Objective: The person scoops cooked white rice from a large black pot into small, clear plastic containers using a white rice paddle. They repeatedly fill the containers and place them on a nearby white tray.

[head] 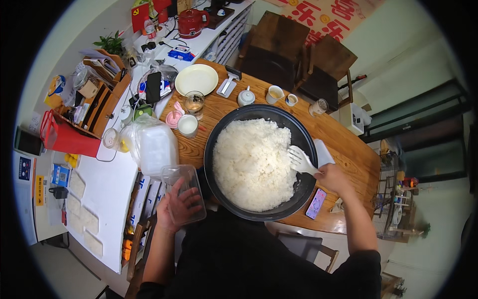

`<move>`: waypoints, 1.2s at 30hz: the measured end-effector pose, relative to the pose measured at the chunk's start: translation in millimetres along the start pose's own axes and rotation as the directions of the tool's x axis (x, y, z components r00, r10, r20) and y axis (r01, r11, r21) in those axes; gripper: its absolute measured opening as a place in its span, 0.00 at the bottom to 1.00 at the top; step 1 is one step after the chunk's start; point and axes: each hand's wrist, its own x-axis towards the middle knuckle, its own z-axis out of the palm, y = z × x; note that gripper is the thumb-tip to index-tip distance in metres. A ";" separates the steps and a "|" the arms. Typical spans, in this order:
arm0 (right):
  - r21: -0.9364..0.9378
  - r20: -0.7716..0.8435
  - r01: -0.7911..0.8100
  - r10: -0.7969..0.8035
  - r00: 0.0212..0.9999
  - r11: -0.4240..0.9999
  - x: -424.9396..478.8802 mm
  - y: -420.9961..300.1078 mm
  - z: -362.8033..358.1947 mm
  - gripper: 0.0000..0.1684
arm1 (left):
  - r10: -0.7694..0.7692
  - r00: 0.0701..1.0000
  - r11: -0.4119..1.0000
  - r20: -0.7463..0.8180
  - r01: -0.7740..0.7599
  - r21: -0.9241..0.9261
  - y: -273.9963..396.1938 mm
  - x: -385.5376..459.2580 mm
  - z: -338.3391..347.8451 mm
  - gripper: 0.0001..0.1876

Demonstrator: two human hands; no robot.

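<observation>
A wide black pot of cooked white rice stands in front of me on the wooden table. My right hand grips the handle of a white slotted rice paddle, whose blade tip touches the rice at the right side of the pot. On the left, my left hand holds a clear plastic container from beneath; fingers show through its wall and no rice shows in it. Just beyond it, a stack of plastic containers in a clear bag sits at the edge of the white counter.
Rice-filled containers lie on the white counter to the left. Behind the pot are a cream plate, glasses, a small teapot and cups. A phone rests on the table right of the pot.
</observation>
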 end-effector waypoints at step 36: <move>0.940 0.309 -0.316 0.066 0.949 0.130 -26.2 -70.6 76.5 0.10 | -0.123 0.944 0.927 -0.307 0.220 0.304 -44.0 122.2 141.1 0.52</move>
